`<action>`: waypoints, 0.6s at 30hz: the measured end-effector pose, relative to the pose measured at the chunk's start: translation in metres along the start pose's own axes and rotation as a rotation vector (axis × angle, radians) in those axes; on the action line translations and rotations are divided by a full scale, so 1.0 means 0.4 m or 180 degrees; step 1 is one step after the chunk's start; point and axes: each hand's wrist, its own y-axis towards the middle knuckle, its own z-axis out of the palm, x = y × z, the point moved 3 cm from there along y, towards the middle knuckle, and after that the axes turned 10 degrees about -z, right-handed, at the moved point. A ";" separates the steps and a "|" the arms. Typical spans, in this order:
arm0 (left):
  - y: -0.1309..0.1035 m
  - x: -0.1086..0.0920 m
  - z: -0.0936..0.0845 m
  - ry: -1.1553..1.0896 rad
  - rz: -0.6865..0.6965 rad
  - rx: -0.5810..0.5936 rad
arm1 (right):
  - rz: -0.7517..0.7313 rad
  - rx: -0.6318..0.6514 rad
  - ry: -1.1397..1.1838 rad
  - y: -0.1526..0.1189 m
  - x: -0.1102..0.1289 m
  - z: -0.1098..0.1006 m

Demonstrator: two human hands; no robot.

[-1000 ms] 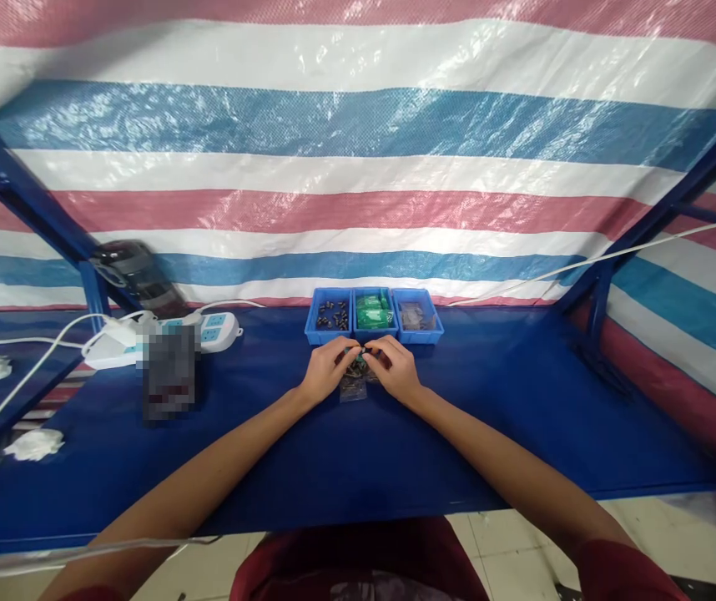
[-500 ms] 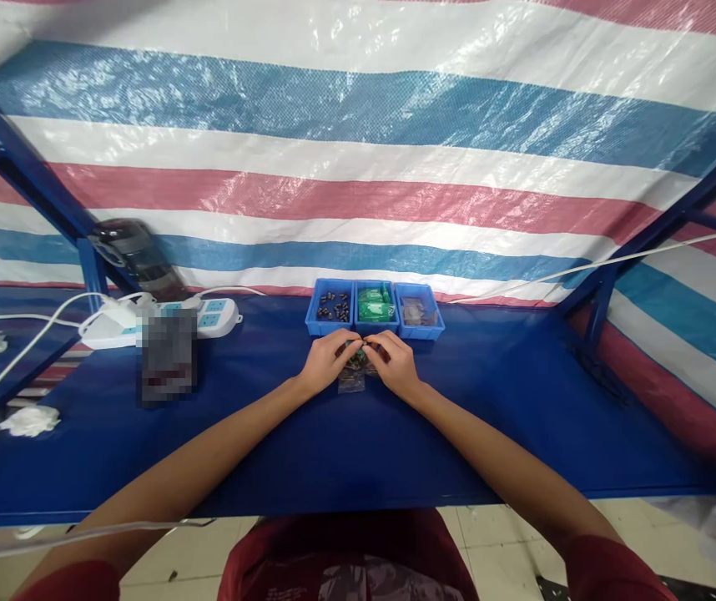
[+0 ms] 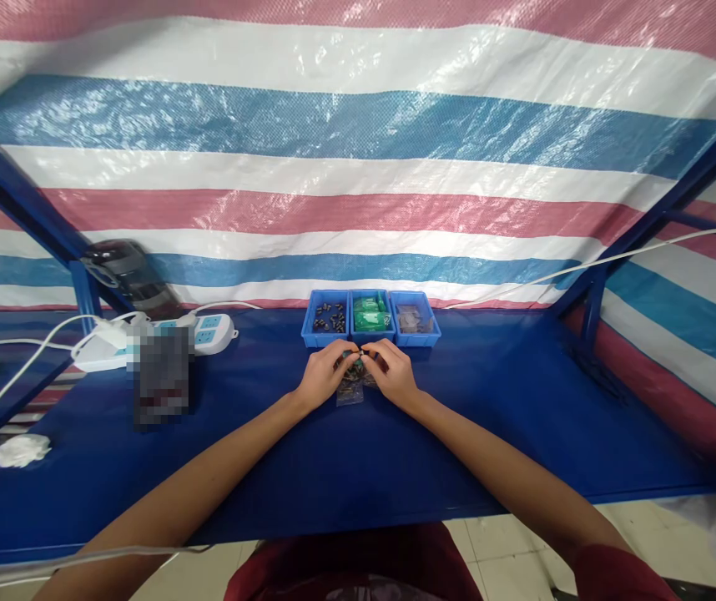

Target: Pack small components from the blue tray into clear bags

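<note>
The small dark part sits right between the two hands — at the meeting point of the fingertips, to the right of the left hand and to the left of the right hand. Neither hand is clearly nearer. Each appears pinched on it, thumb against fingers, though the grip is partly hidden; its long axis is too small to make out.

Just below the fingertips, on the person's side, clear plastic bags of small pieces lie on the blue counter, partly covered by the hands. Just beyond the hands stand three blue bins side by side: the left bin with loose dark fittings, the middle bin with green packets — most nearly in line with the part — and the right bin with clear packets.
</note>
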 end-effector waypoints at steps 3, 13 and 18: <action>-0.001 -0.002 -0.002 -0.0032 -0.0003 -0.0015 | -0.0006 -0.0005 0.0034 0.001 0.002 0.000; -0.003 -0.005 -0.005 -0.0044 -0.0028 -0.0021 | -0.0069 -0.0065 0.0023 0.001 0.004 0.001; -0.001 -0.011 -0.005 -0.0057 -0.0084 0.0019 | -0.0069 -0.0090 0.0040 0.002 0.005 -0.002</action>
